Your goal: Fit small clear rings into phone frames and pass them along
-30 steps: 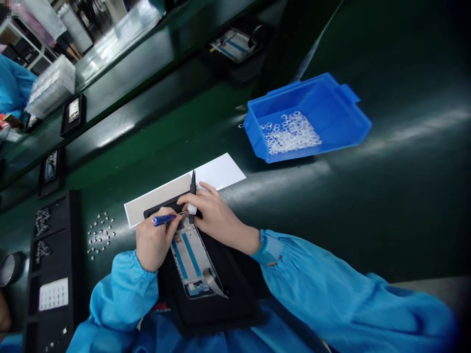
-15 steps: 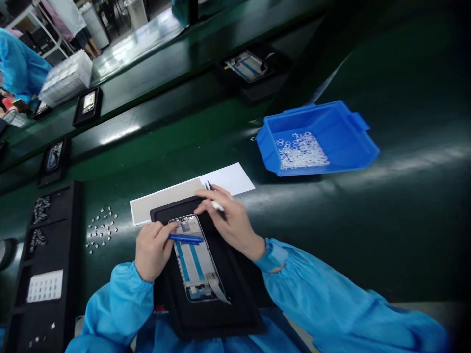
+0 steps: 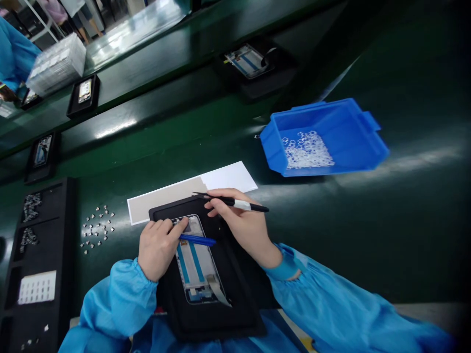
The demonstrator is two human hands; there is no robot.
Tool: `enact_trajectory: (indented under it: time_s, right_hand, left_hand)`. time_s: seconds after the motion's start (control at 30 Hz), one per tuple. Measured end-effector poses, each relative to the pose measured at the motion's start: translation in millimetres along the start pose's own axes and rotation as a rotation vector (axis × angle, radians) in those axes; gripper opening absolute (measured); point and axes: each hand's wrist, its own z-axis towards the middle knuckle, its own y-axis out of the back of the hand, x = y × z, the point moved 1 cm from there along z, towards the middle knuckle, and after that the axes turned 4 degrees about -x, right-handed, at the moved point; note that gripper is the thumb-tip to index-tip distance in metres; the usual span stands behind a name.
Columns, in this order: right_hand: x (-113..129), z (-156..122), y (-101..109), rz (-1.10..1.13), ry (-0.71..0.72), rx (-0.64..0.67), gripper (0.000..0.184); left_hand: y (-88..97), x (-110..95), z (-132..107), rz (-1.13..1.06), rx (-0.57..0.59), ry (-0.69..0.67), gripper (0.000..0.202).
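A phone frame [image 3: 201,267] with two blue strips lies in a black tray [image 3: 235,299] close to my body. My left hand [image 3: 159,247] is closed around a blue pen-like tool [image 3: 200,240], and its thumb or finger tip presses near the frame's top edge. Over the tray's upper right, my right hand [image 3: 245,220] holds black tweezers [image 3: 230,201] with a white band, their tips pointing left. I cannot make out anything between the tips. Beyond the tray lies a white and beige sheet [image 3: 165,196].
A blue bin [image 3: 360,147] holding many small white rings [image 3: 309,151] stands at the right. Small metal parts [image 3: 97,228] are scattered at left, beside a black compartment tray [image 3: 64,235]. Other phone trays [image 3: 84,95] sit farther back. A co-worker's blue sleeve [image 3: 16,54] shows at upper left.
My right hand has drawn back to the right, away from the frame's top, and the tweezers now lie level. My left fingertip has shifted right along the frame, the blue tool with it.
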Motion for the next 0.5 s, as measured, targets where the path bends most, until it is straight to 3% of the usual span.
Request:
enact_trajectory:
  time_s: [0.1, 0.23, 0.33, 0.5]
  right_hand:
    - [-0.5, 0.9, 0.5, -0.005, -0.04, 0.056, 0.026]
    - [-5.0, -3.0, 3.1, -0.081, -0.051, 0.132, 0.026]
    - [-6.2, -7.2, 5.1, -0.219, 0.02, 0.179, 0.021]
    - [-2.6, -10.2, 4.2, -0.458, 0.209, 0.233, 0.014]
  left_hand:
    - [-0.8, -0.2, -0.7, -0.02, -0.007, 0.017, 0.031]
    - [-4.0, -0.4, -8.2, -0.16, -0.204, 0.026, 0.031]
    - [-6.5, 0.4, -14.0, -0.243, -0.317, 0.039, 0.026]
    - [-9.6, 0.6, -16.1, -0.319, -0.337, 0.054, 0.023]
